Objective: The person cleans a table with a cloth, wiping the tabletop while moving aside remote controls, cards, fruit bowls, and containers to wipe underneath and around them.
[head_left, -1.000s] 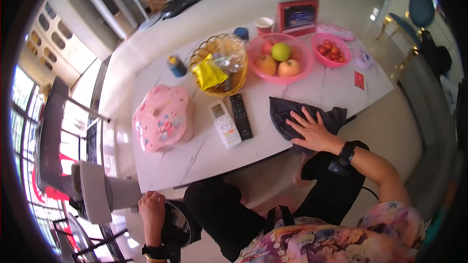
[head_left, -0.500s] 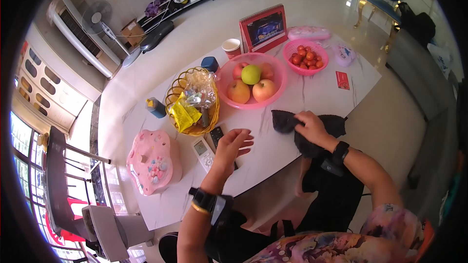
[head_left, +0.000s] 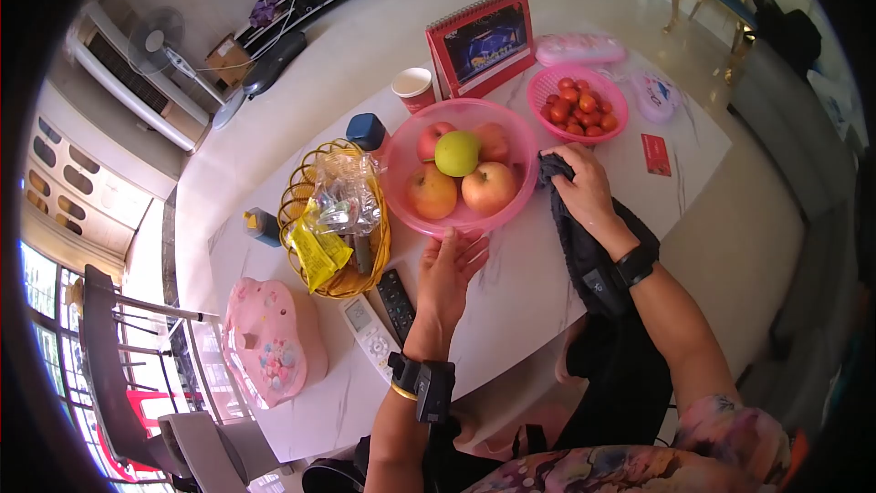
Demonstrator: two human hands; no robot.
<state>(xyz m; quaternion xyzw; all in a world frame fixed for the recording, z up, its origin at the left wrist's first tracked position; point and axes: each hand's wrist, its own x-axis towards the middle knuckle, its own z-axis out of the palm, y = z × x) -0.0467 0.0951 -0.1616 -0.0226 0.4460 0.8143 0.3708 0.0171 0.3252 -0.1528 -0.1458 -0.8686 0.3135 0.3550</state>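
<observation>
My left hand (head_left: 447,276) is at the near rim of the pink fruit bowl (head_left: 401,201), fingers apart and palm partly upward, touching or almost touching the rim. In the bowl lie a green fruit (head_left: 456,153) and several apples (head_left: 488,187). My right hand (head_left: 584,187) is closed on one end of a dark cloth (head_left: 570,237), right of the bowl. The cloth hangs down from it toward my wrist. Just beyond that hand is a pink basket (head_left: 537,110) of small tomatoes (head_left: 575,110).
Left of the bowl are a wicker basket (head_left: 383,260) with packets, a blue-capped bottle (head_left: 263,226) and a pink box (head_left: 269,342). Two remotes (head_left: 370,333) lie near my left forearm. A paper cup (head_left: 413,89) and a red desk calendar (head_left: 484,41) stand behind; a red card (head_left: 655,154) lies right.
My left hand has come up from beside the table to the bowl's near rim. My right hand, first flat on the cloth, has gathered it and moved forward beside the bowl. The view has shifted.
</observation>
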